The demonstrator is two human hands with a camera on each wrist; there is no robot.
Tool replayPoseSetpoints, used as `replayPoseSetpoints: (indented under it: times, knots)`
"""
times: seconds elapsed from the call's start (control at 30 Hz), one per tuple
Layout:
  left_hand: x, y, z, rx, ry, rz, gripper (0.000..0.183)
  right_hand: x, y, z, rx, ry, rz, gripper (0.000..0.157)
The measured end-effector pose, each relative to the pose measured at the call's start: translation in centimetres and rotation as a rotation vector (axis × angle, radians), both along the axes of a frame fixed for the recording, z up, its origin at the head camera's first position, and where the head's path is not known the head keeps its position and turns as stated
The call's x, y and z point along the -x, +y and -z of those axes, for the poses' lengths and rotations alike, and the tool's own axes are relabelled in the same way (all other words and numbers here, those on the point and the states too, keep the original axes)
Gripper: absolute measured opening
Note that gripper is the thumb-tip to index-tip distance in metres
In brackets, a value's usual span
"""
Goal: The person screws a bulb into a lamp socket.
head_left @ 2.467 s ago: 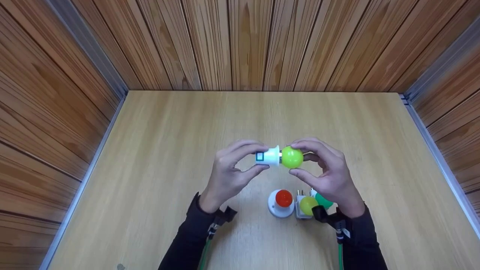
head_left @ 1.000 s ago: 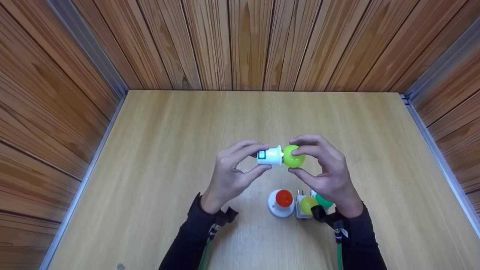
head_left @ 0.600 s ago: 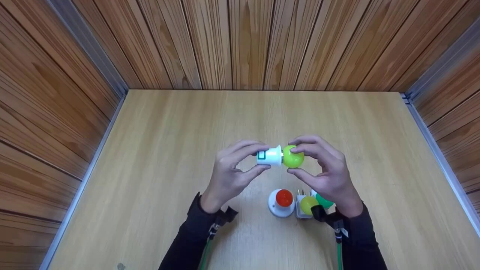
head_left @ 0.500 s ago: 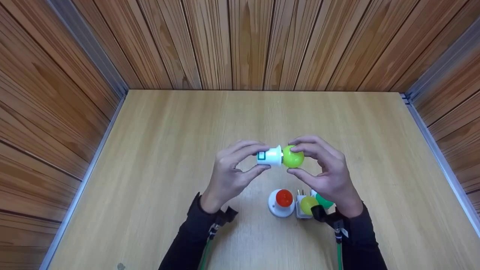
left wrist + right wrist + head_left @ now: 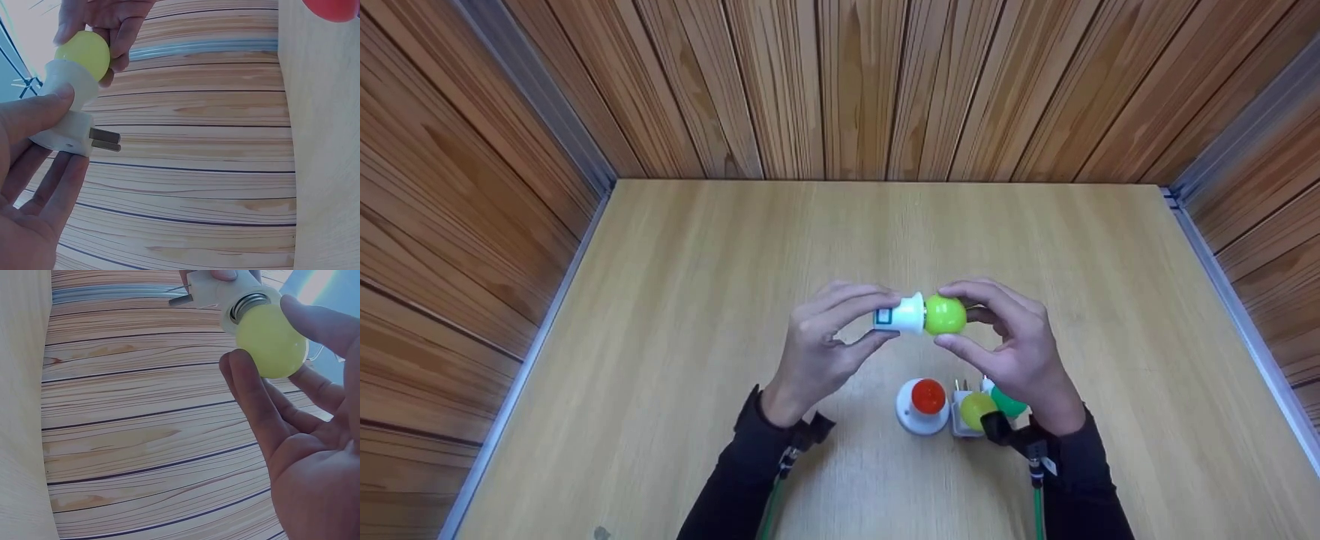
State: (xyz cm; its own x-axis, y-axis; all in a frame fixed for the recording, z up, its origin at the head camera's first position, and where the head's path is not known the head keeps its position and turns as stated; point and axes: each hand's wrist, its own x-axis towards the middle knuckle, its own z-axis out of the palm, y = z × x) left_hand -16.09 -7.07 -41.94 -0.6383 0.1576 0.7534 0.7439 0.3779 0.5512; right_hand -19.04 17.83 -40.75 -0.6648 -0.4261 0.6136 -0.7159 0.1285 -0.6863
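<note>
My left hand (image 5: 821, 349) grips a white plug-in lamp holder (image 5: 910, 315), held sideways above the table. In the left wrist view, two flat metal prongs (image 5: 105, 139) stick out of the holder's side. A round yellow-green light bulb (image 5: 945, 315) sits with its screw end in the holder's mouth. Some of its metal thread (image 5: 251, 304) still shows in the right wrist view. Fingers and thumb of my right hand (image 5: 1020, 345) pinch the bulb's globe from opposite sides.
On the table (image 5: 697, 300), nearer me, a red bulb (image 5: 928, 396) stands in a round white base (image 5: 913, 424). Right of it are a yellow bulb (image 5: 976, 410) in a white plug-in holder and a green bulb (image 5: 1008, 403), partly hidden by my right wrist. Wooden walls enclose the table.
My right fingers shifted onto the bulb's front about a second ago and are now back at its top edge. Less metal shows between bulb and holder. My left hand stays nearly in place.
</note>
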Motion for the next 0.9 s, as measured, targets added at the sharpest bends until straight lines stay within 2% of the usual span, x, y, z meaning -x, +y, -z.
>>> replayPoseSetpoints:
  times: [0.23, 0.4, 0.47, 0.57, 0.7, 0.8, 0.9]
  knots:
    - [0.0, 0.0, 0.0, 0.000, 0.024, 0.007, 0.032, 0.2, 0.1, 0.0, -0.025, -0.012, -0.012, 0.051]
    - [-0.1, 0.0, 0.0, -0.017, -0.003, 0.008, 0.033, 0.2, 0.1, 0.1, -0.015, -0.007, -0.018, 0.054]
    - [-0.1, -0.1, -0.1, -0.027, -0.032, 0.008, 0.034, 0.2, 0.1, 0.1, 0.004, 0.024, -0.029, 0.057]
    - [-0.2, -0.2, -0.1, -0.051, -0.084, 0.025, 0.035, 0.3, -0.2, 0.2, 0.026, 0.145, -0.031, 0.054]
    - [-0.2, -0.3, -0.2, -0.086, -0.179, 0.076, 0.038, 0.6, -0.8, 0.2, 0.058, 0.314, -0.021, 0.034]
    - [-0.3, -0.4, -0.3, -0.113, -0.265, 0.120, 0.040, 0.7, -1.0, 0.3, 0.089, 0.350, -0.040, 0.021]
    - [-0.4, -0.5, -0.4, -0.147, -0.338, 0.157, 0.040, 0.6, -1.0, 0.3, 0.093, 0.352, -0.042, 0.016]
